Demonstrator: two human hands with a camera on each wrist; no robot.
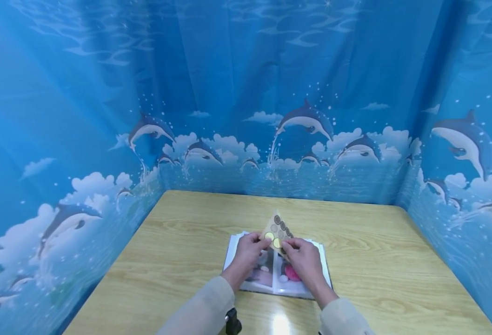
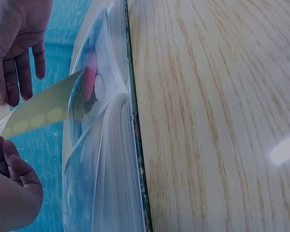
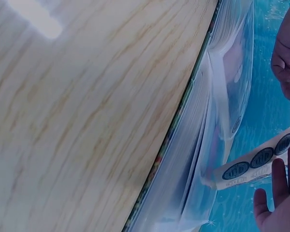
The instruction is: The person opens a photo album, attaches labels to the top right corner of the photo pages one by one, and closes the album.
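Observation:
A sheet of round stickers (image 1: 277, 228) stands tilted above an open album with clear plastic pages (image 1: 319, 274) on the wooden table (image 1: 375, 251). My left hand (image 1: 259, 238) pinches the sheet's lower left corner and my right hand (image 1: 289, 244) holds its lower right edge. The left wrist view shows the sheet's yellowish back (image 2: 43, 108) between my left hand (image 2: 7, 159) below and my right hand (image 2: 9, 96) above, over the album (image 2: 111, 159). In the right wrist view dark round stickers line the sheet (image 3: 256, 162), with my right hand (image 3: 280, 193) under it, beside the album (image 3: 203, 159).
Blue curtains printed with dolphins and clouds (image 1: 304, 121) enclose the table on the left, back and right. Bare wood (image 1: 179, 242) lies around the album. A small dark object (image 1: 232, 322) shows at the near edge between my sleeves.

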